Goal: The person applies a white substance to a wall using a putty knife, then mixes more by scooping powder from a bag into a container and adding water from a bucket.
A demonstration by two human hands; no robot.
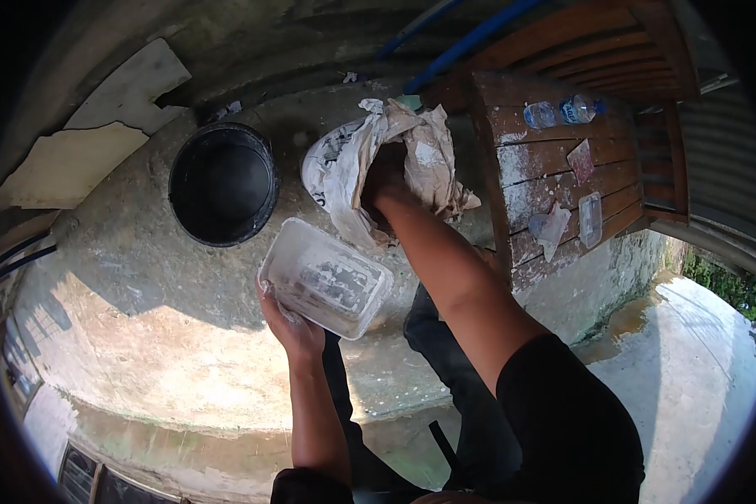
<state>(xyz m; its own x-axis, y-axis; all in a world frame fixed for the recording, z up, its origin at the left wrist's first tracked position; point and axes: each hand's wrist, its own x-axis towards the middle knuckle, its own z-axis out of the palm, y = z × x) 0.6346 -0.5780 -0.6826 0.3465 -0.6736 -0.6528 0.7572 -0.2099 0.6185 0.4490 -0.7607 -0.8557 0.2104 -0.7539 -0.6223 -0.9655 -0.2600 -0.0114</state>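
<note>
My left hand (296,329) grips a clear plastic container (326,281) by its near left side. The container is tilted, and white powdery residue coats its inside. My right arm reaches into the mouth of a crumpled paper sack (340,172). Only the back of my right hand (385,186) shows there; its fingers are hidden in the dark opening. To the left of the sack stands a round black bucket (224,185) on the concrete floor.
At the right is a wooden bench (563,160) spotted with white. Plastic bottles (563,112), a small clear tray (590,220) and a crumpled plastic bag (550,231) lie on it. Broken board pieces (76,164) lean at the far left. Blue poles (470,42) stand at the back.
</note>
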